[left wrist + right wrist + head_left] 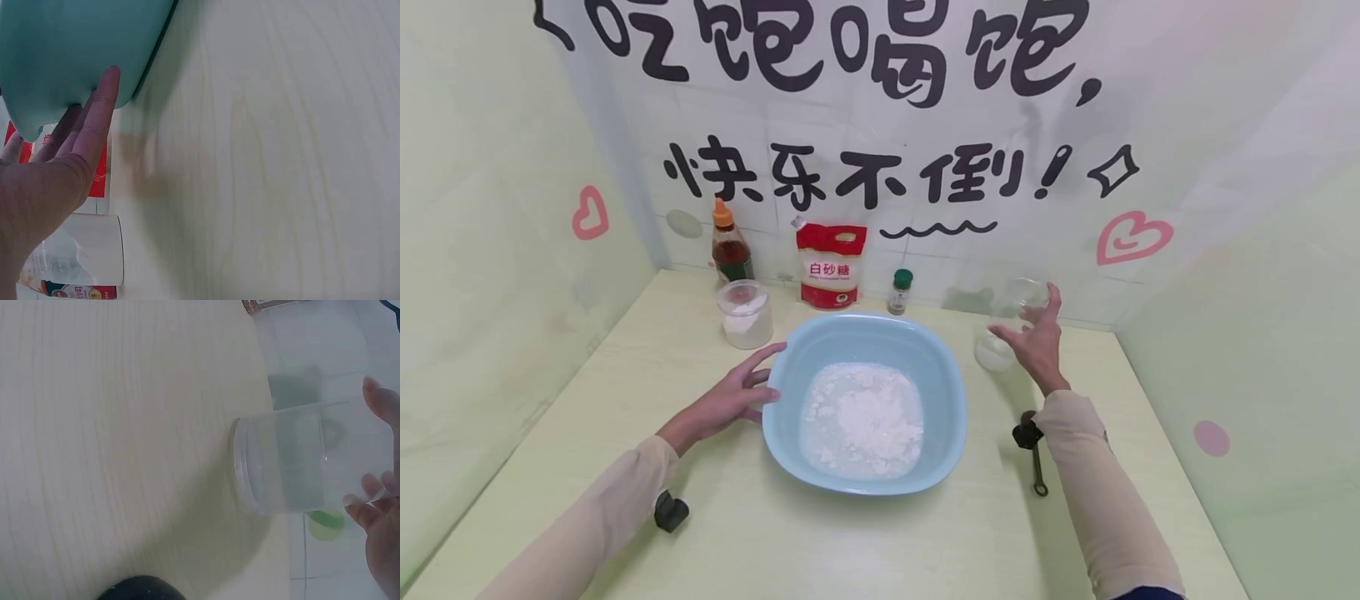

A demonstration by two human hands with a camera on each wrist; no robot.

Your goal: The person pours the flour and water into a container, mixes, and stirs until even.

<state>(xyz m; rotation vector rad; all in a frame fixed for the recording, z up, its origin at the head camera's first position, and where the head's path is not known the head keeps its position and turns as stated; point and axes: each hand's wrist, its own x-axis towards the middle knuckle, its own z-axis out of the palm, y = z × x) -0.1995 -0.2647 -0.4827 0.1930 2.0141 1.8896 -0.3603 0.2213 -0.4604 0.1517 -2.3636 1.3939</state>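
A light blue plastic basin (790, 450) holds white powder (880, 417) lying in clear liquid. My left hand (737, 396) rests on the basin's left side, the fingers nearly straight; in the left wrist view the fingers (100, 112) lie against its outer wall. To the right of the basin, my right hand (1037, 337) holds a clear plastic cup (1000, 354) by its upper part, thumb on one side and fingers on the other. The right wrist view shows the cup (281, 462) upright, its base at the tabletop and a line running round its middle.
Along the back wall stand an orange-capped sauce bottle (732, 250), a red-and-white sugar pouch (829, 267) and a small green-capped shaker (900, 292). A clear jar of white powder (747, 321) is left of the basin. Near my right sleeve lies a dark-handled tool (1037, 475).
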